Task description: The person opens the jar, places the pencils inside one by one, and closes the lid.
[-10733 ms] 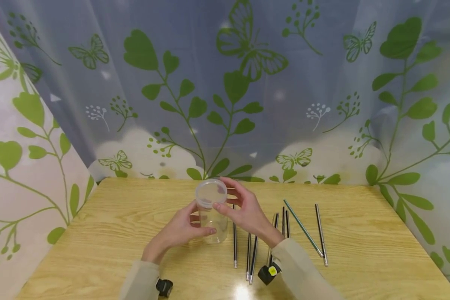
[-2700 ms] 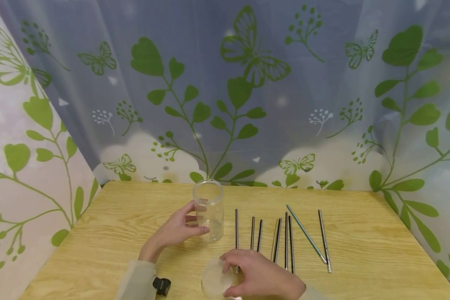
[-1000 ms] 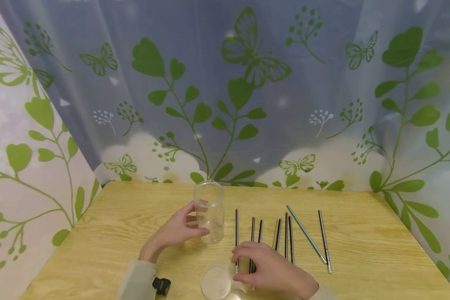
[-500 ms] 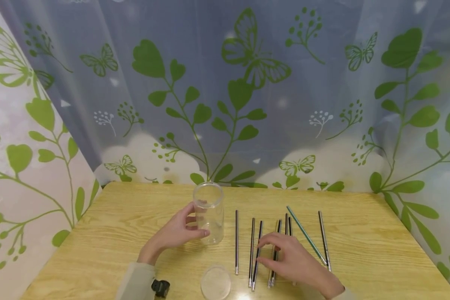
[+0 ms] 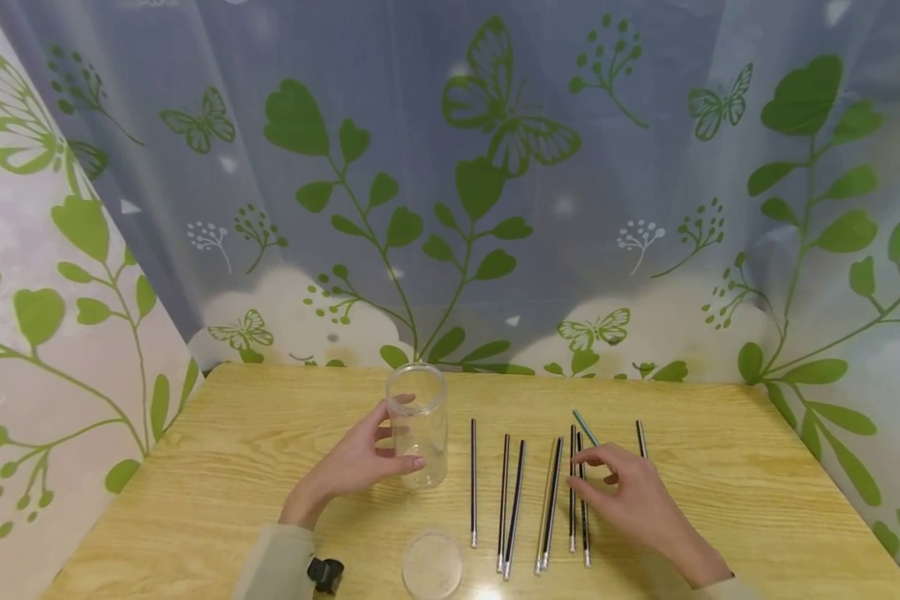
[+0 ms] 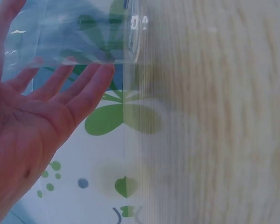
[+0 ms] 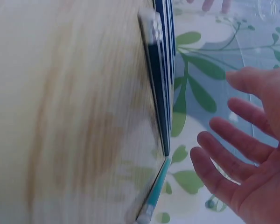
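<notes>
Upright on the table stands a clear jar [image 5: 429,433] with its top uncovered. My left hand [image 5: 356,458] holds its side, thumb in front and fingers behind; in the left wrist view the fingers lie along the jar wall. A round clear lid [image 5: 432,568] lies flat nearer me. Several dark striped pencils [image 5: 473,483] lie in a loose row to the right. My right hand [image 5: 630,496] hovers over the right end of that row, fingers loosely bent with nothing between them. It partly hides a teal pencil [image 5: 585,427] and another dark pencil [image 5: 641,437].
The wooden table [image 5: 255,433] ends at a patterned curtain [image 5: 570,167] at the back and sides. A small black device [image 5: 326,574] sits on my left wrist. Light-coloured sleeves cover both forearms.
The lid has come off the jar and now lies on the table. My right hand has let go of it and moved right across the pencils. The left hand stays at the jar.
</notes>
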Tool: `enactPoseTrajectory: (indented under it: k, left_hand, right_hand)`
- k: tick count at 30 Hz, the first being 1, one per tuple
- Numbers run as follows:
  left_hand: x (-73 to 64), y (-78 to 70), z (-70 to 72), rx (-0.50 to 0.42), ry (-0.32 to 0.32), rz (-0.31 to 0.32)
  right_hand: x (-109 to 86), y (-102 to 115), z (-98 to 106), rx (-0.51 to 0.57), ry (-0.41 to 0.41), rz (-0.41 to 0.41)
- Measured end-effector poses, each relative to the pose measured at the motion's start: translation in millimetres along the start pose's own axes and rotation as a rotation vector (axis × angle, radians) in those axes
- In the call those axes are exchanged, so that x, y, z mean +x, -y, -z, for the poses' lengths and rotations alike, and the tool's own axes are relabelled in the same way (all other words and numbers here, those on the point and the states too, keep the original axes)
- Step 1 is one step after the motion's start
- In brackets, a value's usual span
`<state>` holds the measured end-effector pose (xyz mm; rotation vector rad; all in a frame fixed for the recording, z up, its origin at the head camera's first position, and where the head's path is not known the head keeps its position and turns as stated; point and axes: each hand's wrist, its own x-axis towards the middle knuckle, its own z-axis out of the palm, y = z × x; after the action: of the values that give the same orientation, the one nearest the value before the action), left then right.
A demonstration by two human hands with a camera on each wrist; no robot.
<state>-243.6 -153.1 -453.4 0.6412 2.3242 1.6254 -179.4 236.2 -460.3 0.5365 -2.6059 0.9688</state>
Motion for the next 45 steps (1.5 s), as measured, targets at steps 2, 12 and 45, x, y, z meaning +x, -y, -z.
enactPoseTrajectory:
  k: [2,12,45]
  left_hand:
    - [0.8,0.0,-1.0,0.01,0.0,-0.006]
    - [2.1,1.6,-1.6,0.039,-0.013,-0.007]
    - [3.4,1.1,-0.6,0.027,0.008,-0.001]
  right_hand:
    - [1.3,-4.9,3.2,-0.003,-0.024,-0.036]
    - [12.1,-31.1,14.2,-0.051,-0.039,-0.171]
    - [39.8,-49.2,10.0,-0.161,0.199,-0.248]
